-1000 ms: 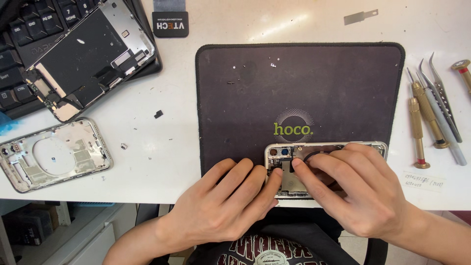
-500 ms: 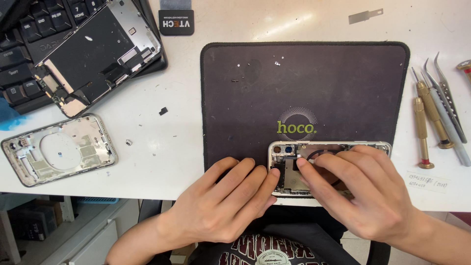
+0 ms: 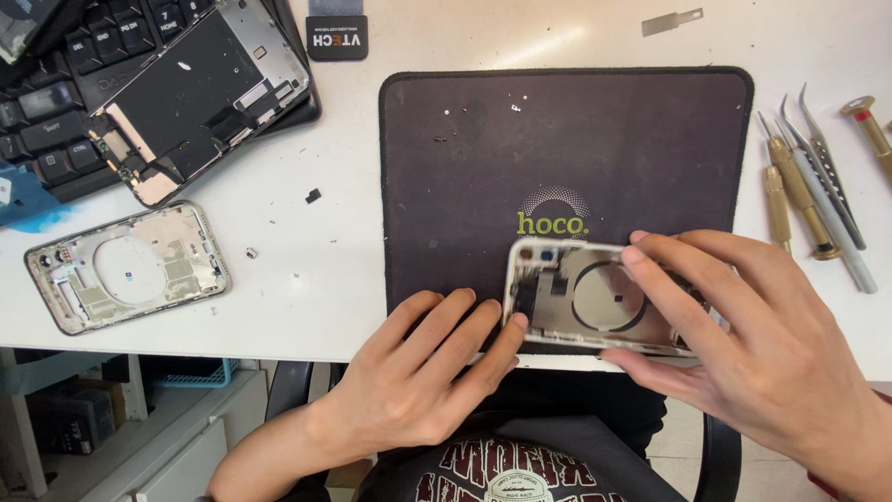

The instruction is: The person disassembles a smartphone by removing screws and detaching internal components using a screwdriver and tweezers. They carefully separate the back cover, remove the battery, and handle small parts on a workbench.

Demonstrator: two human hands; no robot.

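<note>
Our right hand (image 3: 771, 363) curls over the phone housing (image 3: 595, 299), fingers on its far long edge and thumb on the near edge, so the frame is pinched across its width and tilted up off the dark work mat (image 3: 567, 149), open side towards us, likely so that its inside can be seen. Our left hand (image 3: 427, 372) lies flat, fingers together and gripping nothing, its fingertips pressed against the housing's left end to steady it. The housing sits at the near edge of the mat. Left of the mat lie a second empty housing (image 3: 125, 265) and a screen assembly (image 3: 195, 98) resting on a keyboard (image 3: 46, 102). Right of the mat, screwdrivers and tweezers (image 3: 818, 177) lie side by side within reach.
</note>
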